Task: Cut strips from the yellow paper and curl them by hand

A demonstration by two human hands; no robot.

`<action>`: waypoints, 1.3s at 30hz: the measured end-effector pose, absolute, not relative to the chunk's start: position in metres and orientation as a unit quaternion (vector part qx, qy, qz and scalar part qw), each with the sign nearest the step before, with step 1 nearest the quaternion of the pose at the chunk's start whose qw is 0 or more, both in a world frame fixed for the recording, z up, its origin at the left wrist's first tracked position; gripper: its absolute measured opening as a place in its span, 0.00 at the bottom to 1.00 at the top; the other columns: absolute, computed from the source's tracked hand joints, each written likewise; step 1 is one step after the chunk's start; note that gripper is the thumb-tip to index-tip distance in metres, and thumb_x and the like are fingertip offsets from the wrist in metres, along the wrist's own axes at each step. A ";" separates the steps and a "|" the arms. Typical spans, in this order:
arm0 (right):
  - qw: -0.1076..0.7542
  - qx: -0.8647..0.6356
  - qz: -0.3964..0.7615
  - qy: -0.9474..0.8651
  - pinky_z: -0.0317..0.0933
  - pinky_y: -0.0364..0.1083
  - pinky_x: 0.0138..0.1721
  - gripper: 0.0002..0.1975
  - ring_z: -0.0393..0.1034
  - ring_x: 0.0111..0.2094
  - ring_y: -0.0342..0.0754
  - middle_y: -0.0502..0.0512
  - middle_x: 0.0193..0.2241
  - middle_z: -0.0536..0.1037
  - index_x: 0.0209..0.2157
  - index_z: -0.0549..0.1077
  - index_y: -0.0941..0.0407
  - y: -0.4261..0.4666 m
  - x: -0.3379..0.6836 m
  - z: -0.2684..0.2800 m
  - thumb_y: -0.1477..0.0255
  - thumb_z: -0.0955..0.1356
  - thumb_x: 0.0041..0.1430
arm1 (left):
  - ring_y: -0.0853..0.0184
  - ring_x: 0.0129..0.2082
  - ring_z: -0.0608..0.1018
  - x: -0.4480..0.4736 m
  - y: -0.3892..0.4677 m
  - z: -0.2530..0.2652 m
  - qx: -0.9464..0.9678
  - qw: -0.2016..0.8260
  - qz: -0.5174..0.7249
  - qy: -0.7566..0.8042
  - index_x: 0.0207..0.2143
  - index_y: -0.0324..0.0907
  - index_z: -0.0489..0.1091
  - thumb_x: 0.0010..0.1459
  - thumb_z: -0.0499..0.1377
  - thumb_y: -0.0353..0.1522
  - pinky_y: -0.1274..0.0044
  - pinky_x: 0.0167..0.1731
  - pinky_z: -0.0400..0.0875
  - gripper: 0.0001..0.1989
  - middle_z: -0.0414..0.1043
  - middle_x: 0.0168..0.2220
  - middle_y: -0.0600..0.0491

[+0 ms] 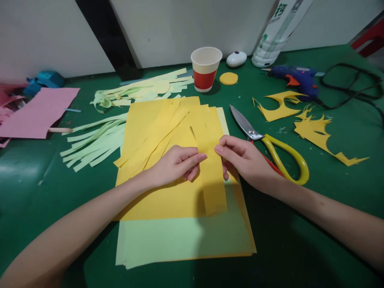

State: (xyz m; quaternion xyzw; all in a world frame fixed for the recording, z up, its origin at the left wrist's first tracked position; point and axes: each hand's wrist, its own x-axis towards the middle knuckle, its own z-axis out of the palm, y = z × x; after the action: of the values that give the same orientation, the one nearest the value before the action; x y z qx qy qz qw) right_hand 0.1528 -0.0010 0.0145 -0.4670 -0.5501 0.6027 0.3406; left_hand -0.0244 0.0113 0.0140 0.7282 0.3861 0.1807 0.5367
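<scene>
Between my hands is a yellow paper strip (212, 188), held upright with its lower end hanging free. My left hand (184, 164) pinches its left edge between thumb and fingers. On the opposite edge, my right hand (240, 158) grips it the same way. Beneath lies a yellow sheet (156, 200) on a stack of pale green paper (168, 240). Several loose yellow strips (162, 132) are scattered over the sheet's upper part. Scissors (252, 134) with yellow and red handles rest just beyond my right hand, partly covered by it.
A red and white paper cup (205, 70) stands at the back beside yellow paper circles (229, 78). Fringed green paper (99, 140) lies left, near pink paper (42, 112). At right are yellow scraps (318, 134), a blue glue gun (295, 80) with a black cord, and a white bottle (273, 36).
</scene>
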 end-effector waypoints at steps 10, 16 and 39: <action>0.375 -0.469 0.577 -0.554 0.56 0.36 0.16 0.12 0.59 0.14 0.36 0.40 0.12 0.60 0.20 0.58 0.55 -0.001 0.152 0.012 0.73 0.62 0.56 | 0.78 0.15 0.68 -0.023 0.011 0.015 0.710 0.548 0.200 0.395 0.16 0.38 0.59 0.61 0.47 0.37 0.85 0.20 0.63 0.22 0.63 0.13 0.59; 0.364 -0.457 0.608 -0.538 0.56 0.37 0.17 0.09 0.60 0.18 0.36 0.42 0.16 0.60 0.23 0.60 0.55 -0.001 0.152 0.012 0.70 0.61 0.56 | 0.78 0.14 0.67 -0.023 0.012 0.012 0.683 0.560 0.218 0.416 0.16 0.38 0.58 0.60 0.48 0.38 0.84 0.19 0.63 0.21 0.64 0.13 0.58; 0.338 -0.466 0.583 -0.573 0.56 0.37 0.20 0.12 0.59 0.17 0.36 0.42 0.14 0.60 0.21 0.59 0.55 -0.001 0.151 0.016 0.75 0.61 0.58 | 0.78 0.15 0.66 -0.024 0.014 0.013 0.687 0.551 0.216 0.422 0.16 0.38 0.59 0.59 0.50 0.38 0.84 0.19 0.60 0.21 0.64 0.14 0.58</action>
State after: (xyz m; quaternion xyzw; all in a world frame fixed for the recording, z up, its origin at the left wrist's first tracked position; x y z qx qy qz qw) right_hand 0.1509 -0.0007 0.0164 -0.4658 -0.5732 0.5831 0.3383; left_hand -0.0243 0.0141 0.0131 0.6867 0.4221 0.2163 0.5509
